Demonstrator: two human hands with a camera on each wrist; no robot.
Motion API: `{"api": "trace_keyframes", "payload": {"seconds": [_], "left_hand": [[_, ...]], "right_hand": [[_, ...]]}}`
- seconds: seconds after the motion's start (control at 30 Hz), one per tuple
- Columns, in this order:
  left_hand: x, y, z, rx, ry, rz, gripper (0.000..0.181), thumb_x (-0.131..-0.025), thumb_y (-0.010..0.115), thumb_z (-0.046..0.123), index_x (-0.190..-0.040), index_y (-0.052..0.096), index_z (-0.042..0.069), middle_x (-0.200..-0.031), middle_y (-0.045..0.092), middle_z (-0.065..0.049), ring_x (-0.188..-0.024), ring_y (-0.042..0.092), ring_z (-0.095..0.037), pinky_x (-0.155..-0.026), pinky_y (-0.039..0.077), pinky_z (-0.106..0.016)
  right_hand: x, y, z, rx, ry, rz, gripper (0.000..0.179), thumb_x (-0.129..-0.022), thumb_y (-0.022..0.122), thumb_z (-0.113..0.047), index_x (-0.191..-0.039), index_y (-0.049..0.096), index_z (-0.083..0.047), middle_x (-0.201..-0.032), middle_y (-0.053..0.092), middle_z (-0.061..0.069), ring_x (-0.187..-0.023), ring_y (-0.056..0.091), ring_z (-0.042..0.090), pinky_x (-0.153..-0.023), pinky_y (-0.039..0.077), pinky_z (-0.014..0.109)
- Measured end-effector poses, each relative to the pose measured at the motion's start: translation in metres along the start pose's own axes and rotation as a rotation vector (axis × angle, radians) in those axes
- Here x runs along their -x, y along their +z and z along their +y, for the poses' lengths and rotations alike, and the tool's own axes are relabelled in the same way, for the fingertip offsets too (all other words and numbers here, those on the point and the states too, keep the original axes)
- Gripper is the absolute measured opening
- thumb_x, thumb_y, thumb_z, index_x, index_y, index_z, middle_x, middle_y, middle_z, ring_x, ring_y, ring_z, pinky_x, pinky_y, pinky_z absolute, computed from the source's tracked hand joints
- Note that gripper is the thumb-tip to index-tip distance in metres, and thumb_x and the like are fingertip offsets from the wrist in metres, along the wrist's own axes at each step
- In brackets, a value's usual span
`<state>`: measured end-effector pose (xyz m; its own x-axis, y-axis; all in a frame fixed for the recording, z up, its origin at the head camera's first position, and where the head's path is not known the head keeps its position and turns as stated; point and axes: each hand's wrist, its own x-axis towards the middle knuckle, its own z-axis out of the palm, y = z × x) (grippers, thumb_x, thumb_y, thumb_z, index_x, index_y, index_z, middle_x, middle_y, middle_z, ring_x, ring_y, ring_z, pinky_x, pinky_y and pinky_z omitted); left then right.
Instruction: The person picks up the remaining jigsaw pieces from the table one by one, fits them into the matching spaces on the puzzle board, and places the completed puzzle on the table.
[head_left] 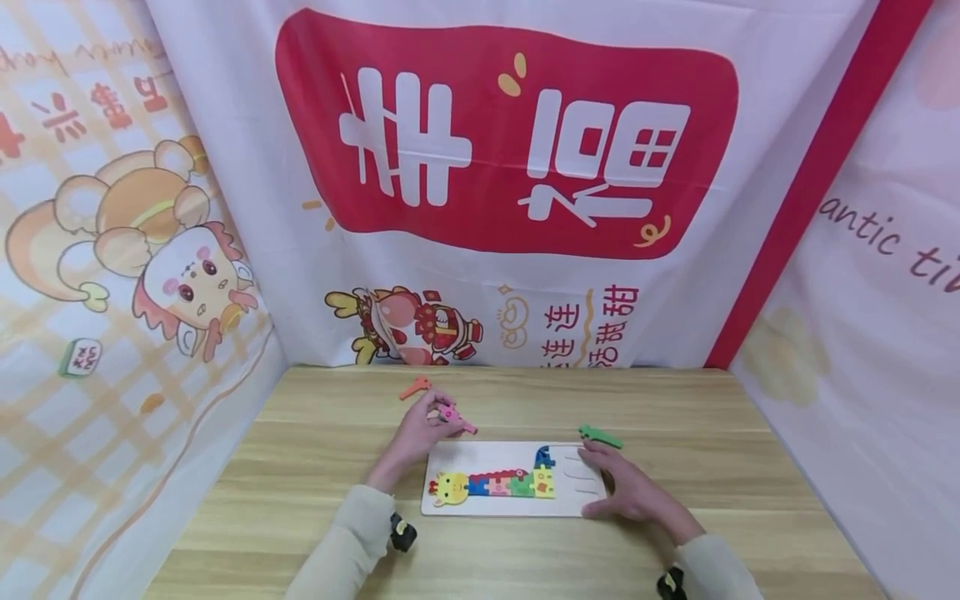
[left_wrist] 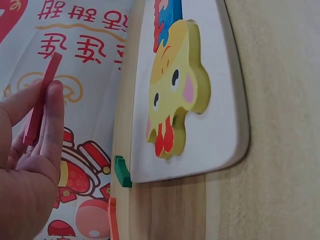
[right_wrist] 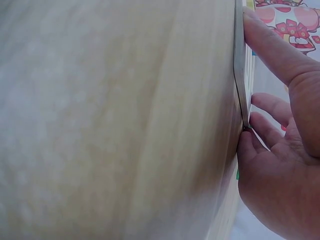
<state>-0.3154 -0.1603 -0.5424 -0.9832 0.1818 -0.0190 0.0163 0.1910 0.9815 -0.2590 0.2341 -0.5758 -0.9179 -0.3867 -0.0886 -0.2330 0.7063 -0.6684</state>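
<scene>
A white puzzle board (head_left: 480,505) lies on the table with a giraffe puzzle on it. The yellow giraffe head (left_wrist: 182,82) sits at the board's left end, and colourful neck and body pieces (head_left: 517,483) join it. Above the board's upper left edge, my left hand (head_left: 426,427) pinches a pink puzzle piece (left_wrist: 42,100) between thumb and fingers. My right hand (head_left: 626,487) holds the board's right end, thumb at the near corner and fingers at the far edge. Curved outlines (head_left: 588,477) show on the bare board beside that hand.
An orange piece (head_left: 415,387) lies behind my left hand. One green piece (head_left: 600,436) lies beyond my right fingers; another green piece (left_wrist: 122,171) shows near the board's head end in the left wrist view. A printed cloth (head_left: 510,275) hangs behind the table.
</scene>
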Motion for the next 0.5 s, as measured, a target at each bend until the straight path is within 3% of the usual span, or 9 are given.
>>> {"api": "trace_keyframes", "payload": {"seconds": [0.2,0.4,0.5], "left_hand": [[0.0032,-0.0011,0.001,0.052,-0.021,-0.033,0.033,-0.099,0.068,0.007,-0.126,0.05,0.002,-0.113,0.067,-0.018,-0.103,0.075,-0.034,-0.093,0.063,-0.042],[0.0075,-0.0033,0.0058,0.045,0.003,-0.026,0.032,-0.102,0.064,0.007,-0.133,0.057,0.013,-0.117,0.065,-0.019,-0.109,0.071,-0.041,-0.099,0.059,-0.051],[0.0078,-0.0041,0.0072,0.021,0.02,-0.017,0.03,-0.101,0.065,0.008,-0.131,0.062,0.014,-0.115,0.067,-0.017,-0.106,0.072,-0.037,-0.099,0.059,-0.052]], "right_hand": [[0.001,0.0002,0.0014,-0.001,0.006,-0.001,0.1,-0.071,0.094,-0.04,-0.155,0.048,-0.008,-0.168,0.031,0.018,-0.154,0.026,0.048,-0.122,0.023,0.07],[0.001,-0.0004,0.0008,0.005,0.004,0.002,0.1,-0.072,0.094,-0.04,-0.154,0.048,-0.008,-0.168,0.031,0.018,-0.154,0.026,0.047,-0.123,0.023,0.07],[0.0002,-0.0003,0.0007,0.01,-0.005,0.005,0.099,-0.072,0.094,-0.039,-0.154,0.048,-0.008,-0.168,0.031,0.018,-0.154,0.027,0.047,-0.123,0.022,0.069]]}}
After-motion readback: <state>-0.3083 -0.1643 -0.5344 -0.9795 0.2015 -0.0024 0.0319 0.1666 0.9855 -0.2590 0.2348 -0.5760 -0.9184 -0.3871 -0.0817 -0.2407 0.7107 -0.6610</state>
